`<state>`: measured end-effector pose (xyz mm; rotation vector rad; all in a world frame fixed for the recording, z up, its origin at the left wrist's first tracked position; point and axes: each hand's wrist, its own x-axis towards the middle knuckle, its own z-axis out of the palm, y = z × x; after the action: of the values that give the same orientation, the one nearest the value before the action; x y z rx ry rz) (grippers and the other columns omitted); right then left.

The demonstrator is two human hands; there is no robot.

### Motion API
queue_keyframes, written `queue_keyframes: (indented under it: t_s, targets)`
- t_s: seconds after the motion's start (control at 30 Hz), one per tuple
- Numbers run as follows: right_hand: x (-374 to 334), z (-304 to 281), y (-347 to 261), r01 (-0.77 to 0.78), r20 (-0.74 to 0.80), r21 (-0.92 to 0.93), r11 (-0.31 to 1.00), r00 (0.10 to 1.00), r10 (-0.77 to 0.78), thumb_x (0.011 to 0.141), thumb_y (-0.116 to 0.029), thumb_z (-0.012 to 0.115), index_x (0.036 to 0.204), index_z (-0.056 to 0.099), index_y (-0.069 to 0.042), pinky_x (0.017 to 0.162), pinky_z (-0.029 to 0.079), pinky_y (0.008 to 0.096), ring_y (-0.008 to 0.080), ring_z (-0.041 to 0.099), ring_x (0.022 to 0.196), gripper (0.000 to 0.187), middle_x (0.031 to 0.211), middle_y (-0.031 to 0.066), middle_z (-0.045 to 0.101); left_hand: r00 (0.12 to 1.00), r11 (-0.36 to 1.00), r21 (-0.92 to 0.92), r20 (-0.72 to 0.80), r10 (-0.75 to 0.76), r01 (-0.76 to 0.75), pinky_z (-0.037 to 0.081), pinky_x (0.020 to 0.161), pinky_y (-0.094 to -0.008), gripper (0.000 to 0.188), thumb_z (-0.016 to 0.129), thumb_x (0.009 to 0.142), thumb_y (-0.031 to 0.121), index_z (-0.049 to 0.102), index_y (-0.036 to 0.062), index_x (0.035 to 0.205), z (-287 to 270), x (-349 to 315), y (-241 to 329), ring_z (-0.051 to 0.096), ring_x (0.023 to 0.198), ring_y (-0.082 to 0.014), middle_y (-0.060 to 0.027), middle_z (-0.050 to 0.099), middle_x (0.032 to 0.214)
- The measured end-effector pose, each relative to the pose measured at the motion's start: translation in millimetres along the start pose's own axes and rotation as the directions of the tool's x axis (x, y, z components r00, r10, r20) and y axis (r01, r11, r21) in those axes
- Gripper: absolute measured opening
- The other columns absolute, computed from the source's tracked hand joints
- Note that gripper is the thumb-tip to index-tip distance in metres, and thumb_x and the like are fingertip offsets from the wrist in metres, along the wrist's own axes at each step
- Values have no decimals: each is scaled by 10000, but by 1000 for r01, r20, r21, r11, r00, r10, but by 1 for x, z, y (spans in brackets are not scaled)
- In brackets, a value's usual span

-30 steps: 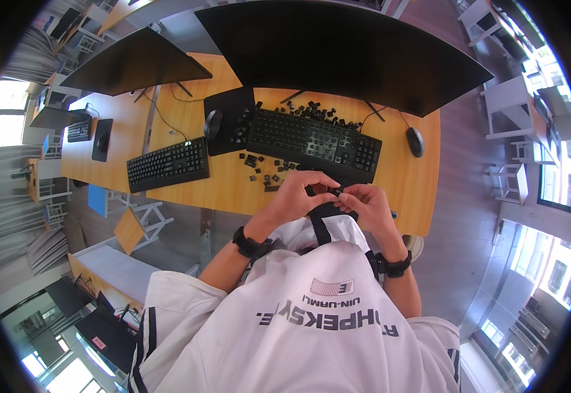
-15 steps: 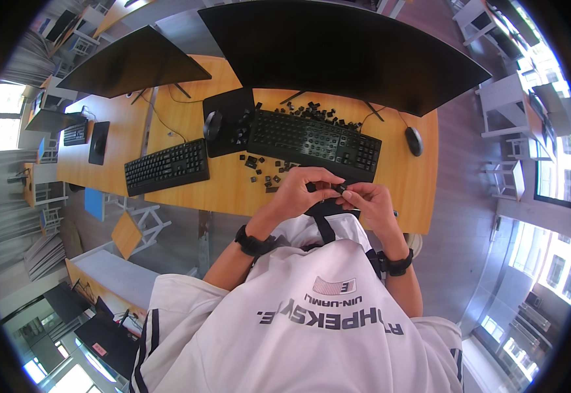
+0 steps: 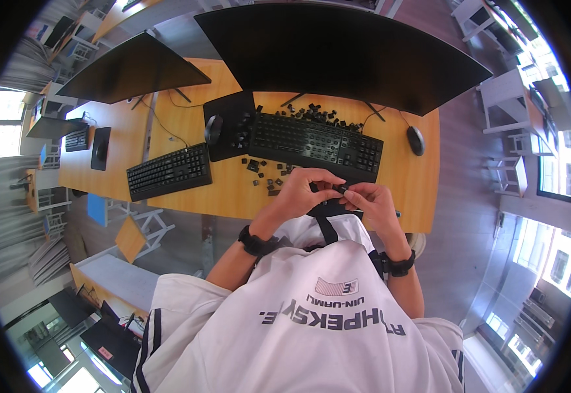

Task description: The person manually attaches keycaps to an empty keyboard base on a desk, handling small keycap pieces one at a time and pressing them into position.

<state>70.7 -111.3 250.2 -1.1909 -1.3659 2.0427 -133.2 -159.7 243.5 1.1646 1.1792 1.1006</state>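
Over the near edge of the desk (image 3: 411,187), the left hand (image 3: 300,191) and right hand (image 3: 373,202) pinch a small black piece (image 3: 342,189) between thumbs and forefingers; the black keyboard (image 3: 312,139) lies beyond.

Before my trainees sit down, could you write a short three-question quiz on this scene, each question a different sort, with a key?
1. True or false: the left hand and right hand meet at a small dark piece.
2. Multiple choice: what colour is the mouse on the right side of the wooden desk? A) white B) red C) black
3. Fill in: behind the keyboard nearest the hands, beyond scattered keycaps, stands a wide, dark ____.

Key: 1 true; 2 C; 3 monitor.
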Motion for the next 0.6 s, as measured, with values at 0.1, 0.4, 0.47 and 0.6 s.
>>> queue_keyframes:
  t_s: [0.1, 0.4, 0.47, 0.6]
  targets:
    - [6, -4, 6, -6, -37, -3, 1000, 999, 6, 924, -128, 661, 983, 669, 39, 660, 506, 218, 92, 625, 715, 177, 823, 61, 697, 994, 994, 28, 0, -108, 108, 470, 618, -223, 233, 779, 770, 49, 692, 0, 980, 1, 4, -8, 557, 658, -74, -46, 652, 757]
    - [43, -23, 46, 8, -211, -316, 949, 974, -79, 892, -83, 682, 968, 646, 30, 630, 489, 233, 97, 626, 688, 141, 780, 59, 677, 959, 959, 161, 121, -255, 235, 509, 699, -256, 199, 716, 825, 11, 632, -22, 1002, 11, 52, -68, 621, 772, -96, -54, 673, 858]
    - [60, -31, 63, 5, -237, -344, 939, 967, -92, 887, -74, 682, 968, 646, 31, 625, 496, 243, 106, 629, 679, 137, 777, 65, 675, 953, 961, 79, 126, -274, 265, 511, 697, -260, 200, 716, 828, 17, 634, -28, 1005, 13, 68, -104, 631, 786, -103, -65, 680, 877]
    - [86, -46, 88, 0, -321, -360, 933, 939, -124, 884, -60, 671, 979, 639, 44, 619, 513, 262, 132, 649, 674, 144, 803, 82, 687, 936, 938, 22, 59, -347, 347, 527, 669, -275, 195, 727, 829, 62, 657, -52, 971, 19, 89, -144, 668, 747, -132, -106, 704, 855]
